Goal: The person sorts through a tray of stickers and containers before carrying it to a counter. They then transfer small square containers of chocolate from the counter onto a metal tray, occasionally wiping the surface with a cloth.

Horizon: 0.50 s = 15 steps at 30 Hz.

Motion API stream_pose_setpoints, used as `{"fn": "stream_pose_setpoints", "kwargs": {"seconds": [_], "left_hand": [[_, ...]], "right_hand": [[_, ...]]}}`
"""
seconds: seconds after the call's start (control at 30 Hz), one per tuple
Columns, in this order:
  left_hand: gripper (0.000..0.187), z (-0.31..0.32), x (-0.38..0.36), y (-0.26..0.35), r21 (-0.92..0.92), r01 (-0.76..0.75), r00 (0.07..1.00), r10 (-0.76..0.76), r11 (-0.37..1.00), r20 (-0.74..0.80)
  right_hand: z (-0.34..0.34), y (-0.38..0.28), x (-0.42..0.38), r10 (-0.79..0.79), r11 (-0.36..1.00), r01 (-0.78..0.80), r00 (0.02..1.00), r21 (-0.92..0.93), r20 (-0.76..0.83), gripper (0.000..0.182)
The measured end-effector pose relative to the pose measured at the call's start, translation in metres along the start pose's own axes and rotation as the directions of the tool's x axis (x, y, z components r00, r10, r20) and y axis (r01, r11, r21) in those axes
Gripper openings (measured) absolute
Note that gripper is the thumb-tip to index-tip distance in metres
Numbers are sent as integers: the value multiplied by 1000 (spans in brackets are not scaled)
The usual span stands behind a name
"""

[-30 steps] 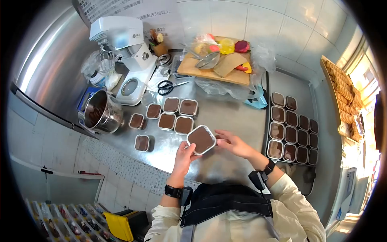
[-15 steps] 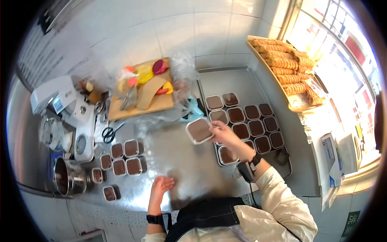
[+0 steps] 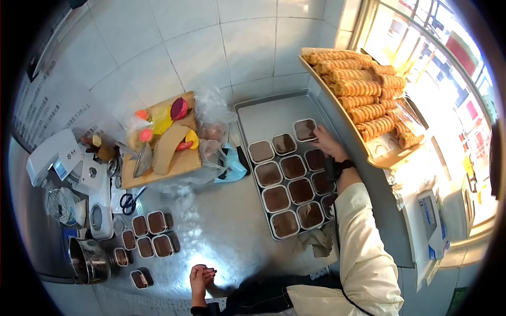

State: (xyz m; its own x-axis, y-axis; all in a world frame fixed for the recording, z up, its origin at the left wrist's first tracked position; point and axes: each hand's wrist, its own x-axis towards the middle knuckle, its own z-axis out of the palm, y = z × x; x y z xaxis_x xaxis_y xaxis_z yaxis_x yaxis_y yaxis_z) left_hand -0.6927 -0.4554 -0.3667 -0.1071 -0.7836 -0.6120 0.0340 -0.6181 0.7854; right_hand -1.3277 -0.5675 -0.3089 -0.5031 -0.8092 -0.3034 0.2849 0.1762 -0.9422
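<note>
My right hand [image 3: 328, 143] grips the near right edge of a square clear tub of brown chocolate dessert [image 3: 305, 130], at the far end of the metal tray [image 3: 263, 108]. Rows of similar tubs [image 3: 293, 167] stand close together in the tray, some partly covered by my right forearm. Close to the front edge of the steel table [image 3: 226, 210] is my left hand [image 3: 203, 276], its fingers curled together and nothing showing in them. On the left of the table several smaller filled tubs [image 3: 157, 222] sit in a group.
A steel pot [image 3: 87, 263], a white scale [image 3: 101, 220] and black scissors [image 3: 128, 203] are at the left. Behind them lies a wooden board [image 3: 182, 167] with toy-like coloured pieces and a ladle. Along the window, a box of spiral pastries [image 3: 358, 87] overhangs the tray's right side.
My right hand has carried the tub from over the tray's left edge to its far right part. The view has shifted, and my left hand's fingers are more curled.
</note>
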Motion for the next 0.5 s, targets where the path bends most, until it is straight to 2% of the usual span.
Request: {"fn": "stream_pose_setpoints", "kwargs": {"seconds": [0.07,0.17,0.3,0.37,0.4,0.43,0.47,0.5], "left_hand": [[17,1,-1,3,-3,19,1000,-19,1000,-14],[16,1,0,6,-1,48,998,-48,999,-27],[16,4,-2,8,-7,63,997,-63,998,-49],[16,5,-3,8,-10,54,997,-54,998,-51],[16,6,-2,9,-12,39,998,-39,999,-48],[16,6,-2,8,-17,41,998,-42,999,-50],[16,6,-2,8,-17,41,998,-41,999,-50],[15,5,-2,7,-18,40,998,-41,999,-49]], "right_hand": [[-9,7,14,17,999,-17,1000,-51,12,44],[-13,9,18,94,960,-91,996,-265,1,49],[-9,9,25,128,935,-121,992,-333,2,48],[-10,8,33,151,880,-132,989,-456,5,43],[-14,10,41,152,878,-132,988,-459,7,43],[-19,13,49,135,683,-109,991,-722,-22,39],[-24,16,55,109,412,-84,993,-907,-43,37],[-19,13,50,110,406,-81,993,-910,-39,37]]}}
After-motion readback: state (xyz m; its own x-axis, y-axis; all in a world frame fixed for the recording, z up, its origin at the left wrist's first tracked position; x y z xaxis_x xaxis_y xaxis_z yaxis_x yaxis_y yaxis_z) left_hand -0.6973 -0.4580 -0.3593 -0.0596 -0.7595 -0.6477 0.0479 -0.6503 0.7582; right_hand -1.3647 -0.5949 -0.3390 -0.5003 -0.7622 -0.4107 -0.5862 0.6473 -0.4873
